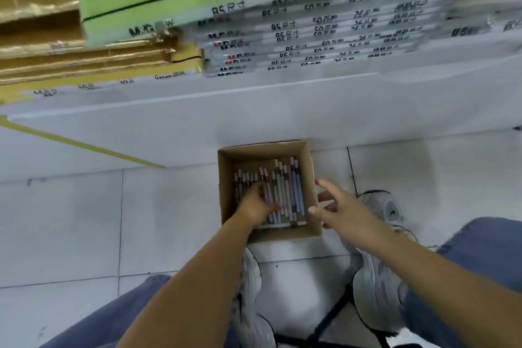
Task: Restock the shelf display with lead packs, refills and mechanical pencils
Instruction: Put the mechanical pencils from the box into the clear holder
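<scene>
Cardboard box: mechanical pencils. Step: gathering stock. Left hand on the pencils, grip unclear; right hand spread beside the box. Next: secure bunch, lift to shelf.

pencils in box, box below shelf

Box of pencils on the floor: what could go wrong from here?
1. The pencils lie loose under the left hand; a big handful might slip and scatter over the floor.
2. The open right hand is near the box wall and could shove the box.
</scene>
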